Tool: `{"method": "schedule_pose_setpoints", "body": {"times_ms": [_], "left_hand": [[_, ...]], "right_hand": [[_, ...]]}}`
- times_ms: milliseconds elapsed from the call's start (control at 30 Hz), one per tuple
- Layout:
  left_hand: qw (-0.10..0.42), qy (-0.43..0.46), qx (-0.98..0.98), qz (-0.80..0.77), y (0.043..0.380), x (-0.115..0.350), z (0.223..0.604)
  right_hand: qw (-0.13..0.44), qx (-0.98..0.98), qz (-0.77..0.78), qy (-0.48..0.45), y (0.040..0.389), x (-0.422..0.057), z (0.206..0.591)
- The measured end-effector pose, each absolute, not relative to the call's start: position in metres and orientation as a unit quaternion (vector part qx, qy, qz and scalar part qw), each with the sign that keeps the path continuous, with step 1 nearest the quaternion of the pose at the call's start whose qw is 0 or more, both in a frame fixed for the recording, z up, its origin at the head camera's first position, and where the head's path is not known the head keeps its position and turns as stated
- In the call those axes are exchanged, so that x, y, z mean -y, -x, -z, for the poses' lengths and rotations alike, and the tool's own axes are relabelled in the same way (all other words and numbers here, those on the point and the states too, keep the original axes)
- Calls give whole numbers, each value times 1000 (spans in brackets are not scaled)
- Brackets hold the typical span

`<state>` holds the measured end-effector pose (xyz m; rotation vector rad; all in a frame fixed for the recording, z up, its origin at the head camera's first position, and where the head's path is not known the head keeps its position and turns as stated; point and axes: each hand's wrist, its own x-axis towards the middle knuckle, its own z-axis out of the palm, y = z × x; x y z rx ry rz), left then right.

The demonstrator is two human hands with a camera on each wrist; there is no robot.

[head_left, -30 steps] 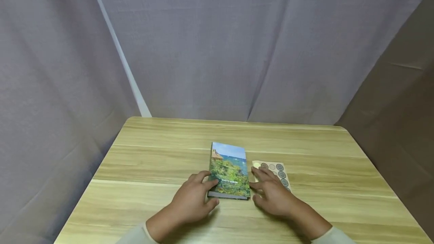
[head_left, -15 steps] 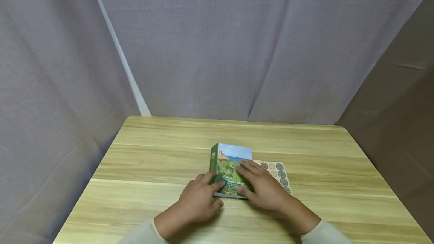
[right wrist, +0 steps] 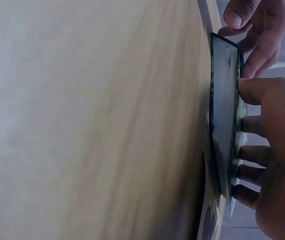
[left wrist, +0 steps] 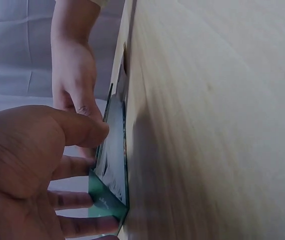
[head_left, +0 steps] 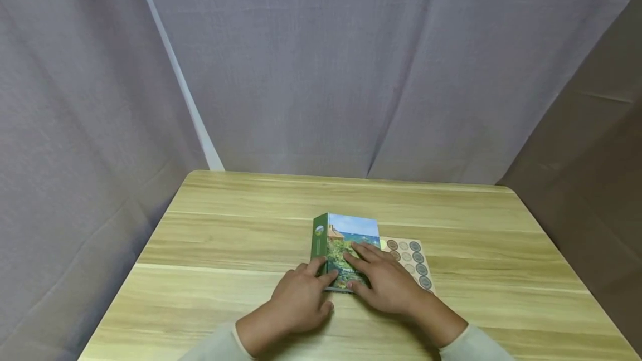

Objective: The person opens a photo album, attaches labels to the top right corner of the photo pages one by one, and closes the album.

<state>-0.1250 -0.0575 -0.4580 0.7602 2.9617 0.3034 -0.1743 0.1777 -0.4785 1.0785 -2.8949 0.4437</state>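
Observation:
A closed photo album lies on the table, its cover painted with a house, greenery and sea. Its green spine slants out to the left. My left hand touches the spine and the cover's lower left with its fingertips; in the left wrist view, spread fingers reach the spine beside the white page edges. Spread over the cover's lower right, my right hand rests with its fingertips on it, hiding part of the title. The right wrist view shows its fingers fairly straight.
A beige sheet of round stickers lies right of the album, partly under the right hand and along the album's edge. Wood-grain table surrounds both. Grey curtains hang behind and at the sides.
The album's cover has shifted right, toward the sticker sheet, and the spine now shows at the left. My right hand has come from the sheet onto the cover; the left has followed slightly right.

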Motion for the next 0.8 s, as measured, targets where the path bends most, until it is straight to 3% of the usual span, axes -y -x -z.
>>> {"method": "schedule_pose_setpoints", "body": {"times_ms": [267, 567, 800], "left_hand": [[37, -247, -961, -115, 124, 60, 456], [-20, -213, -956, -201, 128, 75, 456], [-22, -187, -957, -220, 130, 83, 454]], "right_hand": [[10, 929, -152, -337, 172, -177, 482], [-5, 928, -170, -332, 171, -170, 480], [6, 925, -173, -339, 171, -170, 482]]}}
